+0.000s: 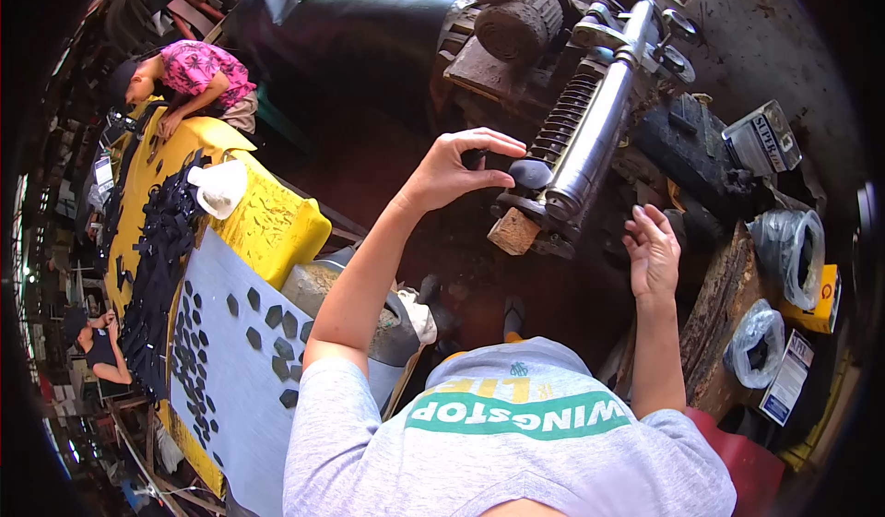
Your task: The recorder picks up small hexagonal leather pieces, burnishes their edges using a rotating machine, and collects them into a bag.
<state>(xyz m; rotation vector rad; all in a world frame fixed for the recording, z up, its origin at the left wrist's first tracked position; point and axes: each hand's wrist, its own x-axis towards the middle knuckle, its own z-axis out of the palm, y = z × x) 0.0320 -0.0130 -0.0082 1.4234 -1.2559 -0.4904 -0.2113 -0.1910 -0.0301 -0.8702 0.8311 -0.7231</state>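
My left hand [452,168] is raised at the near end of a metal roller machine [595,134], thumb and forefinger curved at the left edge of a dark, rounded flat piece [530,174]. Another small dark shape [473,159] shows inside the curl of that hand; its kind is unclear. Beside the shiny roller, a coiled spring runs along the machine. To the right of the roller's near end hangs my right hand [653,254], fingers loosely bent and apart, with nothing visible in it. A wooden block [513,231] sits under the machine's near end.
On the left, a pale board [235,332] bears many dark cut pieces [274,315], beside a yellow-covered table [286,226] with black strips [161,268]. A person in a pink shirt [207,76] bends over its far end. Clear plastic coils [756,344] lie right.
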